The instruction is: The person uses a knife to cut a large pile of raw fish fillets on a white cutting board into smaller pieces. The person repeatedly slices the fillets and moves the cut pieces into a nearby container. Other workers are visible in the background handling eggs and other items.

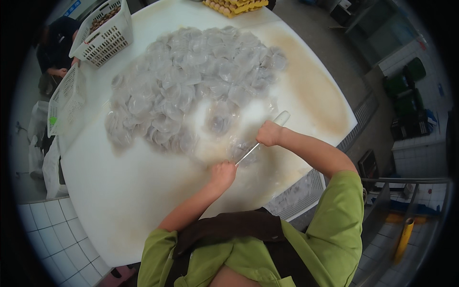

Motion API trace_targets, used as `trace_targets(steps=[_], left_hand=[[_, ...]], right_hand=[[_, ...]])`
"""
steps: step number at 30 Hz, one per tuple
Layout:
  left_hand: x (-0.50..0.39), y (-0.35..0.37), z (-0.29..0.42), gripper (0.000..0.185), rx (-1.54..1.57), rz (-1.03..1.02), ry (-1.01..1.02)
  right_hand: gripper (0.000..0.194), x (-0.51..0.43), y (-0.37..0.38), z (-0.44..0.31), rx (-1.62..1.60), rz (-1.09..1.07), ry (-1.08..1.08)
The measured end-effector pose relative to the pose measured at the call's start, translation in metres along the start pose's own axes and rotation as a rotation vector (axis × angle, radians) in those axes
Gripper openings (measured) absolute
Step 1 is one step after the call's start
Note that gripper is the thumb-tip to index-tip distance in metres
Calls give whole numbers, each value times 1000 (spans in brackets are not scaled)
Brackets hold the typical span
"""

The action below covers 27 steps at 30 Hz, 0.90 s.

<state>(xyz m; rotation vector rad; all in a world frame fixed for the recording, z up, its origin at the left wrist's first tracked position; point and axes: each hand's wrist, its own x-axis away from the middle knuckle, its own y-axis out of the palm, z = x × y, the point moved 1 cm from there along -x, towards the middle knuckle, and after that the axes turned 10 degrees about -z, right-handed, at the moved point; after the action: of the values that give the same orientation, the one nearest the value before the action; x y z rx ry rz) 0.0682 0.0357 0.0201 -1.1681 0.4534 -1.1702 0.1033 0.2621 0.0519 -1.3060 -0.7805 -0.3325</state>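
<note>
My right hand is closed around the white handle of a long knife. Its blade, seen nearly edge-on, slants down to the left over a small stack of translucent discs, which look like jellyfish. At the blade's far end, my left hand has its fingers curled on the blade; the very tip is hidden. Another small stack of discs lies just beyond, apart from the blade. Behind it, a wide heap of the same glossy discs spreads over the white tabletop.
Far left, a white plastic basket holds brown items, with another white basket nearby. A person is beside them. Yellow trays of eggs sit at the far edge. Below the near right edge is a basket of translucent pieces.
</note>
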Motion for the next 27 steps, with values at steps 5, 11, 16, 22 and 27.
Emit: trace_targets(steps=[5, 11, 16, 22, 27], left_hand=[[-18, 16, -11, 22, 21, -1, -46], [-17, 22, -21, 19, -18, -5, 55], [-3, 22, -17, 18, -128, 30, 227], [47, 3, -20, 19, -76, 153, 99], [73, -43, -98, 21, -88, 222, -42]], right_hand=[[12, -24, 1, 6, -28, -26, 23], [15, -22, 8, 1, -110, -36, 104], [16, 18, 27, -34, -162, -88, 204], [13, 22, -6, -49, -102, 8, 109], [14, -45, -56, -84, -169, 179, 68]])
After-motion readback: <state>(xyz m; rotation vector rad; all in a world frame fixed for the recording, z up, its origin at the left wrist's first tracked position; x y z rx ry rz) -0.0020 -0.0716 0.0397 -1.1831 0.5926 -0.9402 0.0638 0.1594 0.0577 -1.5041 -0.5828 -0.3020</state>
